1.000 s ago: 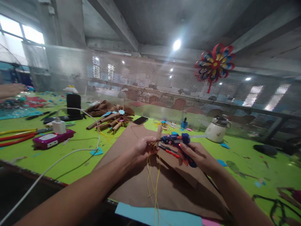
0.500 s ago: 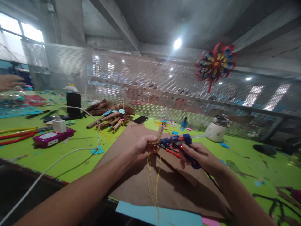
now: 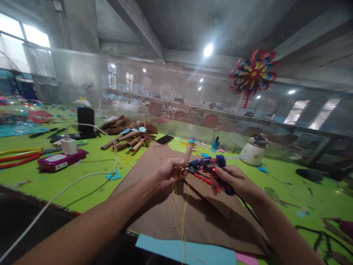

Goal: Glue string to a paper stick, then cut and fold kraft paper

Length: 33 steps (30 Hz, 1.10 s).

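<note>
The folded brown piece (image 3: 189,151) sits near the middle of my view, its narrow end pointing up toward twelve o'clock, with thin yellow strings (image 3: 182,235) dangling at six. My left hand (image 3: 167,173) has it in a narrow pinch, thumb uppermost; the lower part is lost behind the fingers. It looks like paper to me — light, probably a little stiff along the folds, easy to crush. I'd hold it low, where the folds gather, and keep the pressure gentle; the strings look limp and liable to snag.

At three o'clock, my right hand (image 3: 233,178) is wrapped around the grip of the glue gun (image 3: 213,162), whose nozzle is right by the pinched fingers; whether it touches the piece I can't tell. I'd judge the gun rigid, the heavier load, and best held by its grip, well back from the nozzle. A red-handled tool (image 3: 202,177) lies just under it at four o'clock, seemingly in the same hand.

Below is a large brown sheet (image 3: 162,224). Farther out, brown rolls (image 3: 127,141) lie toward ten o'clock, a purple power strip (image 3: 62,161) at nine — and a white jug (image 3: 252,152) stands beyond the gun, near three.
</note>
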Each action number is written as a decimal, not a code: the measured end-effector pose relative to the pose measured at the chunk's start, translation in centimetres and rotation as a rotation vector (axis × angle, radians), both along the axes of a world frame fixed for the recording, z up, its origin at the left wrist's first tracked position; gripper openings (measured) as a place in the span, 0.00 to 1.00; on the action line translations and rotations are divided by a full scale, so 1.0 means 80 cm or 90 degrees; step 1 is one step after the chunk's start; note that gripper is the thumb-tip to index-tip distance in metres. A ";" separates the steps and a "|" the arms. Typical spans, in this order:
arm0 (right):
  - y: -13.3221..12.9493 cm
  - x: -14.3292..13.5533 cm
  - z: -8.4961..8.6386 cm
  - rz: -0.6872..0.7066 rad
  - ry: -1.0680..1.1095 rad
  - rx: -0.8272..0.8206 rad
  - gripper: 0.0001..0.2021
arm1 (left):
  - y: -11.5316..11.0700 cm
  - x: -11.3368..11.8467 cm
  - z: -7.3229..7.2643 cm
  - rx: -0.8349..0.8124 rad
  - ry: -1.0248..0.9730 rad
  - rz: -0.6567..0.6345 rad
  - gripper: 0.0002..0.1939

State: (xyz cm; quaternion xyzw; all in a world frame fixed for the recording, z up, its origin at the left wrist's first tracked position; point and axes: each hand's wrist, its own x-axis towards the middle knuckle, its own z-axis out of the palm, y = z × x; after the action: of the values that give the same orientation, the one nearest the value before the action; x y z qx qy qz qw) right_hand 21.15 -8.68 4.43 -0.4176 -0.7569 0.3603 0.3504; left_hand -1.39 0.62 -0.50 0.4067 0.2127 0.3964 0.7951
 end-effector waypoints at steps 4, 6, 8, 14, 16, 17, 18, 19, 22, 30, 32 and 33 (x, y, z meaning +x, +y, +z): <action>0.002 0.003 0.001 -0.032 -0.008 0.001 0.28 | -0.004 0.002 0.001 0.038 0.008 0.001 0.05; 0.003 0.004 0.001 -0.038 0.003 -0.004 0.28 | -0.005 0.003 0.001 0.051 0.007 0.000 0.04; 0.005 0.005 0.001 -0.042 0.018 -0.005 0.28 | -0.005 0.004 0.000 0.058 0.004 -0.001 0.04; 0.013 0.013 -0.009 -0.045 0.052 -0.007 0.26 | -0.007 0.005 0.004 0.060 0.004 -0.003 0.04; 0.015 0.016 -0.012 -0.044 0.064 -0.004 0.25 | -0.009 0.004 0.008 0.059 0.001 -0.003 0.04; 0.016 0.017 -0.012 -0.043 0.069 -0.002 0.25 | -0.010 0.004 0.009 0.058 0.000 -0.001 0.05; 0.016 0.018 -0.013 -0.043 0.074 -0.001 0.25 | -0.010 0.003 0.010 0.057 0.000 0.000 0.05; 0.015 0.019 -0.013 -0.045 0.082 0.000 0.25 | -0.010 0.003 0.011 0.058 0.003 0.001 0.05; 0.013 0.021 -0.011 -0.056 0.096 0.008 0.25 | -0.008 0.003 0.008 0.059 0.017 0.011 0.05; 0.004 0.007 -0.001 -0.010 -0.003 0.014 0.28 | -0.006 0.003 0.004 0.095 0.039 0.038 0.07; 0.003 0.006 -0.001 -0.010 -0.018 0.019 0.27 | -0.008 0.003 0.005 0.100 0.041 0.031 0.07; 0.002 0.006 -0.001 -0.010 -0.023 0.021 0.27 | -0.009 0.003 0.006 0.100 0.039 0.029 0.06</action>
State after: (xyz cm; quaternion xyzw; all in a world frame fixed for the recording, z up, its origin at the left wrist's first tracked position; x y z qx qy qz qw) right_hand 21.62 -8.48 4.36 -0.4240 -0.7656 0.3379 0.3464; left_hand -1.13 -0.07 -0.04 0.4747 0.2147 0.4170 0.7448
